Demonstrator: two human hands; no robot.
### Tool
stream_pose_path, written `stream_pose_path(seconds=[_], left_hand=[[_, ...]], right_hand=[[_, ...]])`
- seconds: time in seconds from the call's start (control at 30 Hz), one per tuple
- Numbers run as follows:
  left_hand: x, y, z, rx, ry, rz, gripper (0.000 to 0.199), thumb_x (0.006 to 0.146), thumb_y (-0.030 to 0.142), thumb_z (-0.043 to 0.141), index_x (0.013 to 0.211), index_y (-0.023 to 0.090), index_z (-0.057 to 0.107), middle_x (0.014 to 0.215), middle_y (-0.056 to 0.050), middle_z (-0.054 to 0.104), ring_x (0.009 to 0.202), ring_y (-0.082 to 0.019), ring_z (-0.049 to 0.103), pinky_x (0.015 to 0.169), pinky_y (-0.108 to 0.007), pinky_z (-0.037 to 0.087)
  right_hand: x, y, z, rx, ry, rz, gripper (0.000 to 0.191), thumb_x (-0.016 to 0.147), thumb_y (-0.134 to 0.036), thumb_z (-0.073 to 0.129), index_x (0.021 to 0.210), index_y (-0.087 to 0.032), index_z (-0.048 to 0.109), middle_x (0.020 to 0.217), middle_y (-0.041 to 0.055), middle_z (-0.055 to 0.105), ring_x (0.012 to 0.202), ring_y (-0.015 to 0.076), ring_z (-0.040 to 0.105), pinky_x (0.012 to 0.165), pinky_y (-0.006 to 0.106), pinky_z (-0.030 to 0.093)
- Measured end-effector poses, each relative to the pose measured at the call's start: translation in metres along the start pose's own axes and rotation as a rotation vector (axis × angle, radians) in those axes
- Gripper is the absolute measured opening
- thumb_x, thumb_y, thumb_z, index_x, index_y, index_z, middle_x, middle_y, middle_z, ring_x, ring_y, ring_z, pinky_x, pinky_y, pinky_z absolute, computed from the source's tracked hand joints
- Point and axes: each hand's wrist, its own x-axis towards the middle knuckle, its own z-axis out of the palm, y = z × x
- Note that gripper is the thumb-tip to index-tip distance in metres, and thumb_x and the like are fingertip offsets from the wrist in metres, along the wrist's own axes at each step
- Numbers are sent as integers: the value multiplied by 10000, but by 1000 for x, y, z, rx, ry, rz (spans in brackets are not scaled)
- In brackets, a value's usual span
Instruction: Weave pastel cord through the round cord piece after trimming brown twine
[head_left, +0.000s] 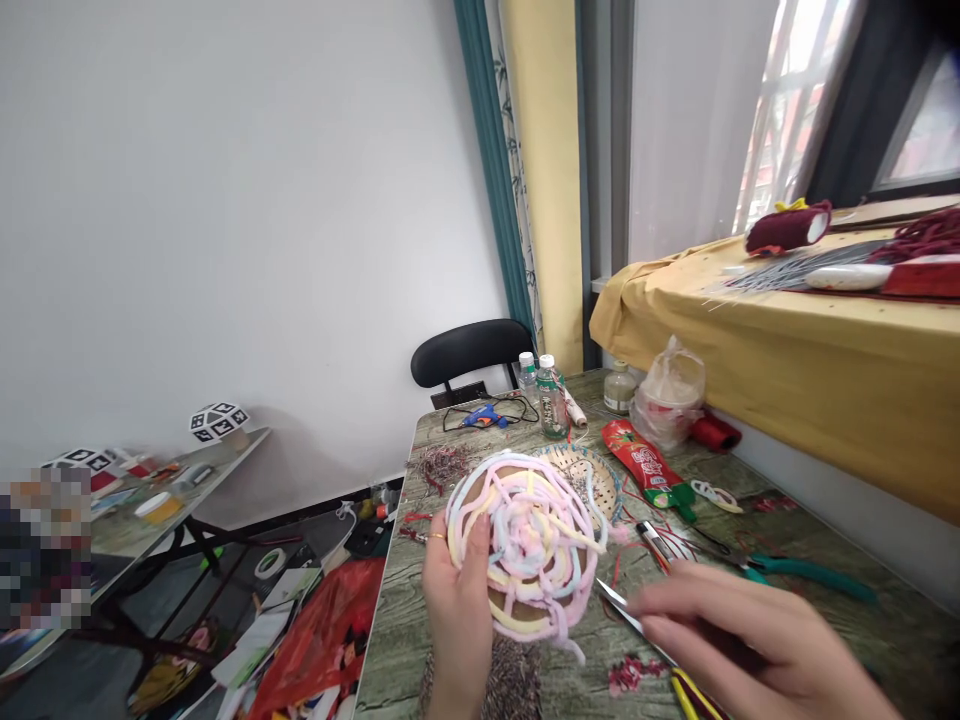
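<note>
My left hand point(459, 590) grips the left edge of a round cardboard disc woven with thick pastel yarn point(536, 530), its thumb pressed on the front. Pink, yellow and pale blue strands circle the disc, and a loose end hangs at its lower edge. To the right, my right hand point(739, 635) is blurred, its fingers closed at a slim pointed metal tool point(619, 600). The tool's tip points toward the disc's right edge, apart from it. Yellow-and-black handles point(694, 695) show below the fingers; whether they belong to the same tool I cannot tell.
Behind the disc lie a woven basket point(604, 490), a red packet point(637, 460) and a blue glue gun point(486, 415). Bottles point(553, 400) and a plastic bag point(670, 395) stand farther back. Green-handled pliers point(810, 575) lie right; a black chair point(472, 352) stands behind.
</note>
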Motion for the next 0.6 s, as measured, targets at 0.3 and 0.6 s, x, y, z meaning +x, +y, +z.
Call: stream_pose_path(seconds=[0.3,0.6], left_hand=[[-27,7,9,-76,60,44,545,786,444,761,1224,189,562,1117,-103,757,1029,-270,714,898,-349,550],[-21,7,9,-48,12,10,521,774,450,763,1186,170,609,1097,-121,765,1040,-297,711,898,-374,549]], right_hand=[[12,9,39,-371,234,70,358,989,-557,441,924,-221,544,536,-71,507,375,135,507,391,234,402],[25,2,10,-121,-150,85,403,1035,-362,349,672,-237,470,583,-32,542,512,146,510,493,238,384]])
